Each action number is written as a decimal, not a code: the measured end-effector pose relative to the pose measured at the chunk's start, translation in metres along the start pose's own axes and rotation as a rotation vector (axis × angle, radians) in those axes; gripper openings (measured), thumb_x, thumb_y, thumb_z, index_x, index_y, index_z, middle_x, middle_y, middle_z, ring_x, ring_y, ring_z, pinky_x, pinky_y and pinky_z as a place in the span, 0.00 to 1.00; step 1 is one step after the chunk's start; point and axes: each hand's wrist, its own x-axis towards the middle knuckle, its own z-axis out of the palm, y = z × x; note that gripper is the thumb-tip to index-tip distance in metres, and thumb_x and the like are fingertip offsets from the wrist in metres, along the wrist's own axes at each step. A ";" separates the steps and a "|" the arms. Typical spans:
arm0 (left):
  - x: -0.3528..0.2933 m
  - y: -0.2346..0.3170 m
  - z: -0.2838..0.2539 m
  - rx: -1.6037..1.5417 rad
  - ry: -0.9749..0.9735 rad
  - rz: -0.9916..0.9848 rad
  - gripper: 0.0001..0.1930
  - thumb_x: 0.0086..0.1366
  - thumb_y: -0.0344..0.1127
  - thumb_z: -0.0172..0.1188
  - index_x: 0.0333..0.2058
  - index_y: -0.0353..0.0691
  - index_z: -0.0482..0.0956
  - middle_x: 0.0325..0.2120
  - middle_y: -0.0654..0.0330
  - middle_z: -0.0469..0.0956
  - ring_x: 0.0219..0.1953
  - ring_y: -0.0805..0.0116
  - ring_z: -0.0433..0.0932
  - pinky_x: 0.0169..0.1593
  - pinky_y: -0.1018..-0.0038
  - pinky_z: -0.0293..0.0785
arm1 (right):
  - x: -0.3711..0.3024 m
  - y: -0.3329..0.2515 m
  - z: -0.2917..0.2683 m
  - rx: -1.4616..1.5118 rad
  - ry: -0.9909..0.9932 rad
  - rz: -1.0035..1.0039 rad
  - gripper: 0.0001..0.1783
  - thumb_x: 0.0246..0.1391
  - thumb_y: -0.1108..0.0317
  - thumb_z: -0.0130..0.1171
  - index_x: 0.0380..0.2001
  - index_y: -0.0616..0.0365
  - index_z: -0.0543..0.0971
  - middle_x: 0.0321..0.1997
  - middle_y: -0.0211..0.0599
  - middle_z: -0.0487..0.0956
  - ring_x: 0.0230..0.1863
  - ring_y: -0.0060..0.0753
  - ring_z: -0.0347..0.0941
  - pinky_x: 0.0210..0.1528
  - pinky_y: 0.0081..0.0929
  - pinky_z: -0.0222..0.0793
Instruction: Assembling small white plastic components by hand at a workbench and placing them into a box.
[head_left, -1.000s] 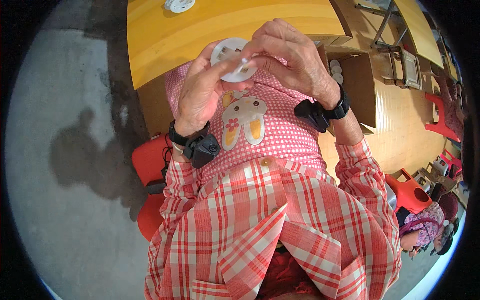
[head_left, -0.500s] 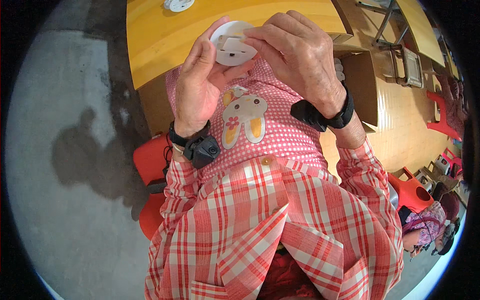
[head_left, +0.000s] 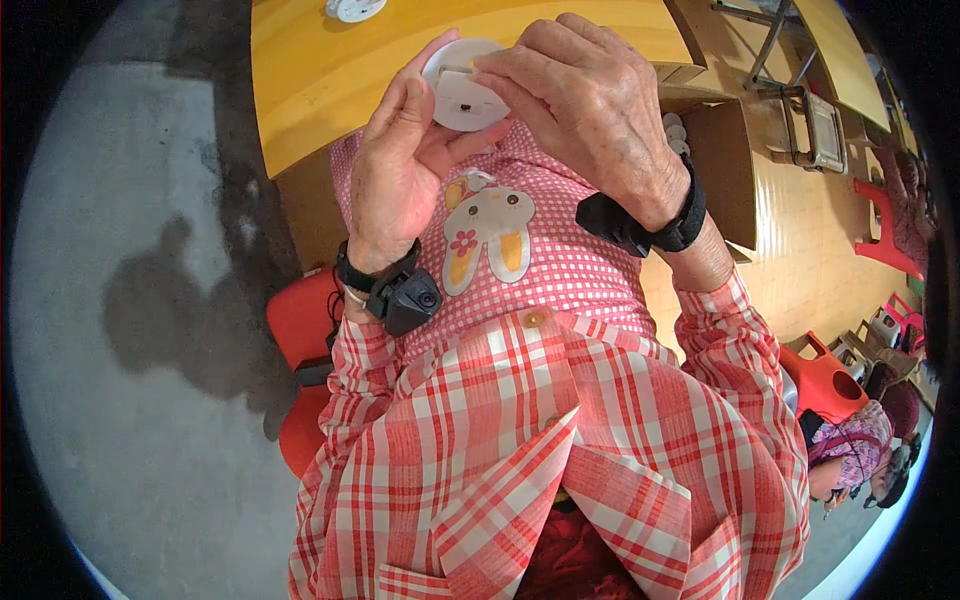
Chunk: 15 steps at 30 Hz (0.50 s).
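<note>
My left hand (head_left: 398, 135) holds a round white plastic device (head_left: 467, 118) above my lap, near the table's front edge. Its fingers and thumb wrap round the disc's left and lower rim. The face turned toward me has a raised rectangular panel and a small dark switch-like part below its middle. My right hand (head_left: 590, 105) reaches over from the right. Its thumb and index finger are closed together at the panel's upper right edge; whatever lies between the fingertips is hidden. Both wrists wear black straps with small dark boxes.
A yellow table (head_left: 330, 90) lies ahead, with white round parts (head_left: 357, 8) at its far side. To the right stands an open cardboard box (head_left: 722, 170) holding white discs. Red stools (head_left: 825, 380) and a seated person (head_left: 855, 450) are farther right.
My right fingers have shifted slightly left across the disc's face. The rectangular area now looks plainer, with its dark slots no longer visible. The left hand has hardly moved.
</note>
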 end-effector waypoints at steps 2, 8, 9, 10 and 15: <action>0.000 0.000 0.000 0.001 0.003 -0.001 0.25 0.71 0.45 0.37 0.61 0.36 0.54 0.53 0.53 0.66 0.52 0.61 0.71 0.53 0.63 0.74 | -0.003 0.002 -0.001 -0.003 -0.048 0.000 0.09 0.41 0.68 0.64 0.30 0.55 0.80 0.23 0.30 0.72 0.26 0.32 0.69 0.28 0.28 0.67; 0.000 -0.001 0.001 0.011 0.011 -0.011 0.26 0.71 0.46 0.38 0.60 0.35 0.54 0.53 0.52 0.66 0.52 0.60 0.71 0.53 0.61 0.73 | 0.003 0.010 -0.006 -0.024 0.046 -0.142 0.10 0.40 0.68 0.61 0.30 0.57 0.77 0.23 0.32 0.68 0.28 0.33 0.67 0.29 0.28 0.64; 0.001 -0.001 0.000 0.012 0.003 -0.012 0.26 0.71 0.46 0.38 0.60 0.34 0.54 0.53 0.52 0.66 0.52 0.60 0.71 0.54 0.61 0.73 | 0.006 0.004 -0.014 0.131 -0.167 0.072 0.12 0.37 0.65 0.61 0.28 0.56 0.76 0.22 0.33 0.67 0.27 0.36 0.65 0.27 0.30 0.62; 0.001 -0.002 0.000 0.012 -0.004 -0.012 0.26 0.71 0.46 0.38 0.60 0.34 0.54 0.53 0.52 0.66 0.53 0.60 0.70 0.54 0.61 0.73 | 0.005 0.005 -0.013 0.130 -0.167 0.073 0.12 0.37 0.65 0.61 0.28 0.56 0.76 0.22 0.33 0.67 0.27 0.36 0.65 0.27 0.30 0.62; 0.002 -0.004 -0.002 0.017 0.009 -0.009 0.27 0.71 0.46 0.38 0.60 0.34 0.54 0.53 0.52 0.66 0.53 0.60 0.70 0.54 0.61 0.72 | -0.003 0.027 0.019 -0.190 0.265 -0.411 0.14 0.38 0.62 0.62 0.31 0.56 0.76 0.25 0.32 0.68 0.29 0.34 0.66 0.29 0.29 0.61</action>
